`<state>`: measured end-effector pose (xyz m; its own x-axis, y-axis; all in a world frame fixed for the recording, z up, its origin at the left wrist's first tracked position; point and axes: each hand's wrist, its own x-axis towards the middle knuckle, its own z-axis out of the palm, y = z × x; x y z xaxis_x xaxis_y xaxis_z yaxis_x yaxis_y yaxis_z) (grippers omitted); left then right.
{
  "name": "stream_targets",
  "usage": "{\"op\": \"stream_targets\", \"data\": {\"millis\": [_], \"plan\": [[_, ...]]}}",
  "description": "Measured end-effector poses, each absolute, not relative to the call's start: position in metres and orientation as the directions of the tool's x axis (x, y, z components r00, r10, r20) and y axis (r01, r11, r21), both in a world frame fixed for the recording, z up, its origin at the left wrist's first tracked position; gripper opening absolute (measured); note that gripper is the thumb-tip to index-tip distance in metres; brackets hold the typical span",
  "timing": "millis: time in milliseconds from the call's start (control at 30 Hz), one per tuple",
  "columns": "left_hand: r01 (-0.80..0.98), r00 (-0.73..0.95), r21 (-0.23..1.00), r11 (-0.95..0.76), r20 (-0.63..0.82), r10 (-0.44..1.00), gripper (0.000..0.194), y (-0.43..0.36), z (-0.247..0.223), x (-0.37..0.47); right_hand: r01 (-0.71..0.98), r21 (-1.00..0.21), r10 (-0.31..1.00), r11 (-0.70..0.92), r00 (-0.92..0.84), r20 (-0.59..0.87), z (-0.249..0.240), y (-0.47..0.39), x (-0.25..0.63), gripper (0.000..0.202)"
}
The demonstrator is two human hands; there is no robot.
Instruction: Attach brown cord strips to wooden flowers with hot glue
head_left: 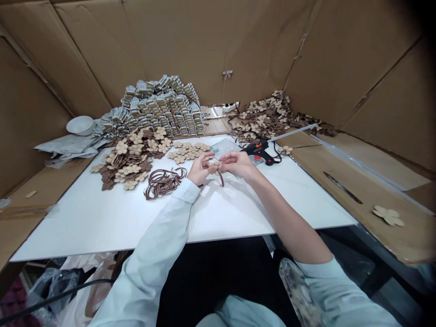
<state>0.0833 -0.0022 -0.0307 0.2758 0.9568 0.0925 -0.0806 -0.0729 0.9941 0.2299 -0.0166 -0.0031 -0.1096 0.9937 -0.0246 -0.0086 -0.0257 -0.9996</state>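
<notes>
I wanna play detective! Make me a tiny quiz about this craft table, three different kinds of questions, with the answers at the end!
1. True or false: the white bowl is on the right side.
2. Which is nearest the left hand?
A) black glue gun
B) loops of brown strips
C) white bowl
3. Fill the blank: the brown and cream cut-outs heaped on the left are shaped like ____.

Key: 1 false; 2 B; 3 flowers.

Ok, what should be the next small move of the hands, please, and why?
Probably the right hand should draw the brown strip snug while the left hand steadies the beige piece: both hands pinch at it, and the strip's end hangs loose below.
</notes>
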Motion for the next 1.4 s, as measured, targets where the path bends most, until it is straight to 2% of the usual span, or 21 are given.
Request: {"op": "stream_targets", "data": {"millis": [133, 267, 367, 500, 867, 1233, 1400], "plan": [[-0.249, 0.265, 0.963, 0.101, -0.033, 0.964, 0.07, -0.004, -0.029, 0.087, -0.048, -0.999, 0.997, -0.012, -0.081, -0.008, -0.003, -0.015, 0.232, 0.025], [-0.414, 0.263, 0.867, 0.277, -0.177, 0.949, 0.056, -0.006, -0.018, 0.086, -0.063, -0.998, 1.0, -0.006, 0.005, -0.006, -0.004, -0.013, 0.235, 0.029], [-0.431, 0.228, 0.87, 0.239, -0.15, 0.962, 0.052, -0.006, -0.013, 0.083, -0.056, -0.998, 1.0, -0.021, 0.02, -0.023, -0.003, -0.014, 0.235, 0.03], [-0.359, 0.195, 0.922, 0.149, -0.082, 0.977, 0.044, -0.005, -0.016, 0.081, -0.061, -0.997, 0.999, -0.035, 0.012, -0.036, -0.001, -0.015, 0.234, 0.029], [-0.23, 0.236, 0.966, 0.115, -0.059, 0.97, 0.046, -0.007, -0.023, 0.088, -0.084, -0.995, 0.999, -0.046, -0.017, -0.045, 0.001, -0.018, 0.231, 0.027], [-0.237, 0.223, 0.969, 0.074, -0.02, 0.975, 0.049, -0.005, -0.028, 0.089, -0.067, -0.997, 0.998, -0.041, -0.042, -0.038, 0.0, -0.018, 0.23, 0.023], [-0.173, 0.213, 0.985, 0.016, 0.021, 0.977, 0.048, -0.004, -0.03, 0.087, -0.072, -0.996, 0.996, -0.06, -0.066, -0.055, -0.004, -0.018, 0.229, 0.024]]}}
